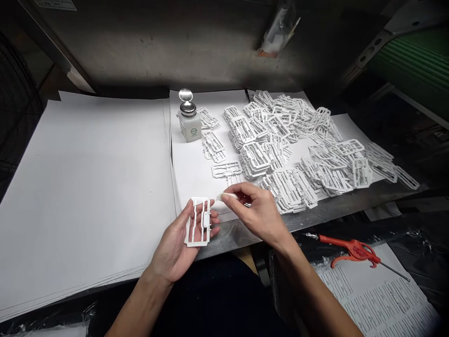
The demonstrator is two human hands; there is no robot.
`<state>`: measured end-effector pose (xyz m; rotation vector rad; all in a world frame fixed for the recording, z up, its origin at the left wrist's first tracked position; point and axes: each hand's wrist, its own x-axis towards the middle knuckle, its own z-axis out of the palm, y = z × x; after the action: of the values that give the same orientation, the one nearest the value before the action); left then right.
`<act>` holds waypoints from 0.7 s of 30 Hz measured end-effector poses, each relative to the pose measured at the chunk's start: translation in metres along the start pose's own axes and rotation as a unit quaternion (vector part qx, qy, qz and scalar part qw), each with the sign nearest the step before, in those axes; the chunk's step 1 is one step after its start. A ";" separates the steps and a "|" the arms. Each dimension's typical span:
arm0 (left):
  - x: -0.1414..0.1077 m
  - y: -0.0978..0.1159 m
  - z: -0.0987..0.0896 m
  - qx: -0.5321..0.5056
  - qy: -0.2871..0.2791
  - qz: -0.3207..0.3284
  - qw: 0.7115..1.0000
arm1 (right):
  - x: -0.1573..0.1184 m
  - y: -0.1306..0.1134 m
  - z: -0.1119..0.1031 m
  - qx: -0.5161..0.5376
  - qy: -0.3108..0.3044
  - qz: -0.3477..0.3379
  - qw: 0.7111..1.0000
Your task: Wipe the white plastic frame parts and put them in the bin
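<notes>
A white plastic frame (pixel 198 243) with thin inner bars lies across the palm of my left hand (pixel 177 248), held between the thumb and fingers. Just to its right, my right hand (pixel 261 213) pinches a small white piece (pixel 229 195) between thumb and fingertips. The tip of that piece points toward the frame, with a small gap between them. Beyond my right hand, many similar white frames (pixel 256 157) lie in piles on white paper. What the small white piece is made of cannot be made out.
A bottle with a raised metal lid (pixel 190 124) stands behind my hands, beside a few frames. White paper sheets (pixel 94 187) cover the left side. A red air gun (pixel 356 250) lies at the lower right, near a sheet with rows of thin parts (pixel 382 299).
</notes>
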<state>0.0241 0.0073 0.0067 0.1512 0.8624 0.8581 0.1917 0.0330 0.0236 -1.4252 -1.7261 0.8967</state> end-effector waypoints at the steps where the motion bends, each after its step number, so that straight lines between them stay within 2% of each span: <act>1: 0.002 0.001 -0.001 -0.013 -0.002 0.006 1.000 | -0.005 0.000 0.000 0.013 0.001 0.005 1.000; 6: 0.008 0.003 -0.001 -0.020 0.003 0.042 0.999 | -0.037 -0.006 0.016 0.044 0.006 0.008 0.999; 11: 0.008 0.000 0.003 0.001 0.029 0.081 0.996 | -0.058 -0.008 0.028 0.044 -0.056 0.008 0.997; 14: 0.005 -0.003 0.006 0.022 0.039 0.097 0.994 | -0.058 -0.012 0.031 0.042 -0.045 0.004 0.998; 18: 0.003 0.003 0.005 0.037 0.040 0.117 0.992 | -0.048 -0.014 0.032 0.035 -0.061 -0.043 0.997; 21: 0.002 0.015 -0.003 0.033 0.069 0.179 0.981 | -0.028 -0.007 0.024 -0.120 -0.053 0.017 0.991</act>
<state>0.0139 0.0178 0.0102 0.3135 1.0120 1.1871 0.1719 0.0026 0.0149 -1.5906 -1.9476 0.8172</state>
